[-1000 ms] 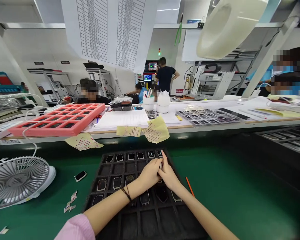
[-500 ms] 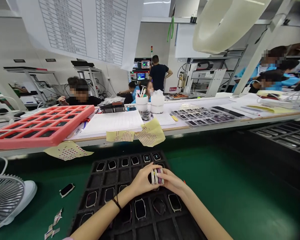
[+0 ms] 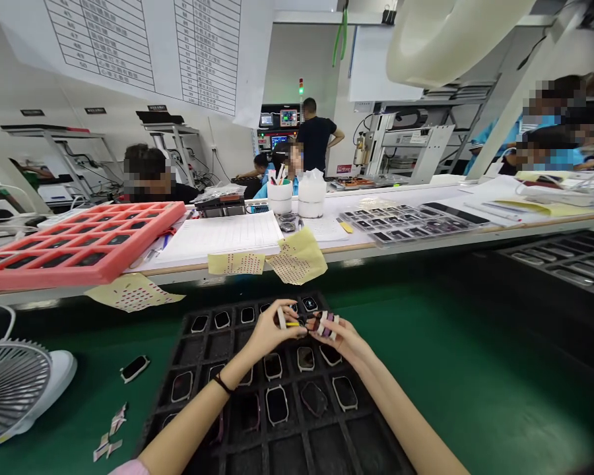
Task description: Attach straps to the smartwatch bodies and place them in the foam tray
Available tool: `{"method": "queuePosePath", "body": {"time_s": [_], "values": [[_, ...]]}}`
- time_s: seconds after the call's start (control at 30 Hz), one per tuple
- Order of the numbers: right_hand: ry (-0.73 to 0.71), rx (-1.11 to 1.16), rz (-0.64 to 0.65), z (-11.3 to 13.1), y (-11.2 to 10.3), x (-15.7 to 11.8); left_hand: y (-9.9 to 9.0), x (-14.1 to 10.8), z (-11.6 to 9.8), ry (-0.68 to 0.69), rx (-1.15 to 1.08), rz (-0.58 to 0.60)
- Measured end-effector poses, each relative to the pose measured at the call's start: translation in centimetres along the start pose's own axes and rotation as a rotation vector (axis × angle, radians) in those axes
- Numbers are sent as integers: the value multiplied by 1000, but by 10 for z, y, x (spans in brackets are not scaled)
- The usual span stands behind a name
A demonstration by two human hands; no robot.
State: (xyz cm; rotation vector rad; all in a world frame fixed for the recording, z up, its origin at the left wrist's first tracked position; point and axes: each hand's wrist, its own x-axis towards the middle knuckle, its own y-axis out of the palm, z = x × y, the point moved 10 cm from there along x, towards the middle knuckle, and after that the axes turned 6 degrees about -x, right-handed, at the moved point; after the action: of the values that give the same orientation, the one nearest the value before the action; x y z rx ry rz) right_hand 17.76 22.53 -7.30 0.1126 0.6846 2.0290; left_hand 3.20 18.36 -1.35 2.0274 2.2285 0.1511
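Over the black compartment tray [image 3: 287,448], my left hand [image 3: 272,328] grips a pale-framed watch case [image 3: 282,318] between thumb and fingers. A thin yellow piece [image 3: 292,324] shows beside its thumb. Just to the right, my right hand [image 3: 342,335] holds a stack of watch cases [image 3: 327,325], white and purple at the edges. A small gap separates the hands. Several watch cases lie face up in the tray, among them a silver one [image 3: 277,404] and one with a lit face [image 3: 309,303] at the back.
A single watch case [image 3: 134,368] and paper strips [image 3: 109,432] lie left of the tray, near a white fan [image 3: 24,389]. The raised shelf holds a red foam tray [image 3: 94,270], papers [image 3: 222,231], white cups [image 3: 311,194] and a clear tray [image 3: 410,227]. People are beyond.
My hands have come apart; the left now holds one case and the right keeps the stack. The yellow piece shows more clearly. The view has shifted slightly.
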Motion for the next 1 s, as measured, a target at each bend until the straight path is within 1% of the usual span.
{"method": "queuePosePath", "body": {"time_s": [0.03, 0.07, 0.1, 0.2, 0.27, 0.33, 0.47, 0.6, 0.73, 0.87, 1.0], "values": [[-12, 18, -23, 2, -7, 3, -10, 4, 13, -102, -110, -72], [-21, 33, -45, 3, -13, 6, -17, 7, 25, -180, -180, -119], [-27, 44, -62, 3, -18, 9, -20, 10, 34, -232, -217, -138], [-35, 66, -96, 1, -28, 14, -22, 16, 52, -332, -296, -126], [-40, 74, -106, -1, -30, 15, -20, 18, 57, -363, -338, -105], [-45, 79, -108, 0, -31, 15, -18, 18, 55, -368, -350, -69], [-53, 82, -113, 3, -33, 14, -16, 17, 47, -321, -272, 24], [-76, 86, -139, 9, -40, 15, -14, 27, 39, -214, -51, 105], [-119, 96, -171, 19, -51, 15, -6, 55, 29, -74, 309, 154], [-159, 103, -199, 29, -60, 14, 13, 78, 21, 102, 761, 203], [-181, 95, -218, 34, -69, 15, 34, 85, 27, 221, 1153, 271]]}}
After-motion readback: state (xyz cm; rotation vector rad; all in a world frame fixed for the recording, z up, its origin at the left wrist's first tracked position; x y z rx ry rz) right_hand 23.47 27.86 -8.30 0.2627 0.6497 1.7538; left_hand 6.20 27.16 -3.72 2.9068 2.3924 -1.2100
